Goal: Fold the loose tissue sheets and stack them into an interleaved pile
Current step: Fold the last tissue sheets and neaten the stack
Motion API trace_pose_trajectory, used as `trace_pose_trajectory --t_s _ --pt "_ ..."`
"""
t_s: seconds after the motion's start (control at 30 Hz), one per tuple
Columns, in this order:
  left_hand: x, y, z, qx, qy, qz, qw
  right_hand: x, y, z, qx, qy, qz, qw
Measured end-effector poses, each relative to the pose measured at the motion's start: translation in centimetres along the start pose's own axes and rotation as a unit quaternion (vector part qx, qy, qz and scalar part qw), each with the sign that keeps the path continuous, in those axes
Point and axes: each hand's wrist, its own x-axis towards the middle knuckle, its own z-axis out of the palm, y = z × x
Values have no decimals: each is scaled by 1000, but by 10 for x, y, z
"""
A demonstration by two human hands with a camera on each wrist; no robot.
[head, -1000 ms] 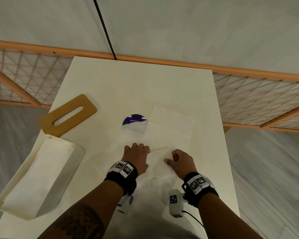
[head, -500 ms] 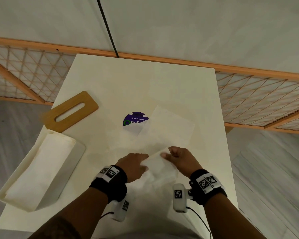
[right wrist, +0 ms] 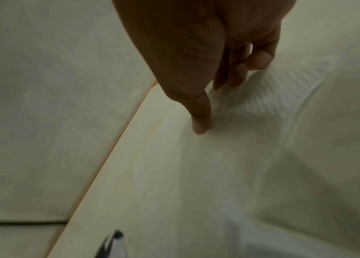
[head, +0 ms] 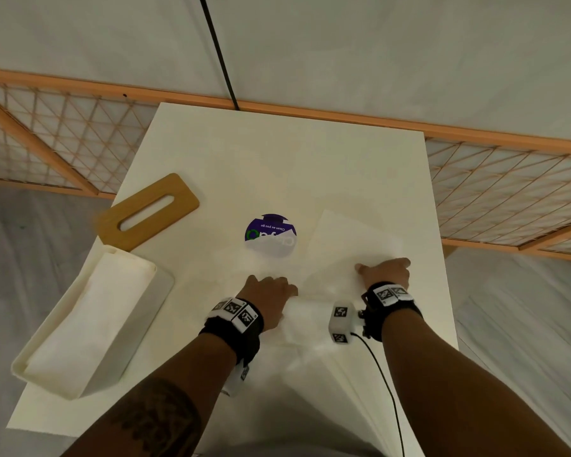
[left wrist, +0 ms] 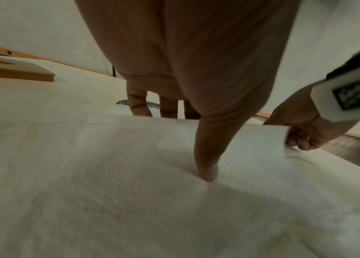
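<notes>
Lower centre: my left hand presses the tissue flat, thumb down; my right hand apparently pinches its edge.

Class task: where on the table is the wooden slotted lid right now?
In the head view, the wooden slotted lid lies flat on the table's left side, just beyond the white tissue box.

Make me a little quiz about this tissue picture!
1. True or false: the wooden lid sits on the box.
2. Which hand pinches the tissue edge: A left hand, B right hand?
3. What does the tissue partly cover?

Key: 1 false, it lies on the table beside the box. 2 B. 3 the purple sticker.
</notes>
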Motion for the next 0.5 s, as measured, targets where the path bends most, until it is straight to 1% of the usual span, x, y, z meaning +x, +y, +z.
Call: trace_pose_trajectory --t_s 0.07,0.13,0.17,0.2,0.27,0.33,0.37,0.43,0.47,0.5 --pt "4 -1 7 -3 46 -20 999 8 -2 -7 -30 -6 21 999" --pt "8 -6 10 -20 74 -35 996 13 1 -12 -120 -12 20 992" --pt "10 -9 11 -43 77 -45 995 15 3 -14 -149 -21 3 989" --pt "13 -11 11 -77 74 -55 993 17 5 -15 -151 -32 -23 988" --pt "17 -14 6 -173 86 -77 978 19 7 -15 -92 -51 -87 991" --pt "22 -18 2 -278 118 -107 947 10 3 -17 2 -66 -154 986" --pt "26 -20 -1 -338 131 -120 924 3 0 -19 39 -75 -189 978" --pt "33 -24 -10 -456 151 -134 867 -14 -12 -25 87 -108 -244 960" --pt "34 -25 -17 -504 152 -134 839 -22 -18 -28 109 -135 -260 950" --pt "34 -26 -23 -557 155 -131 805 -30 -25 -32 135 -171 -266 939"
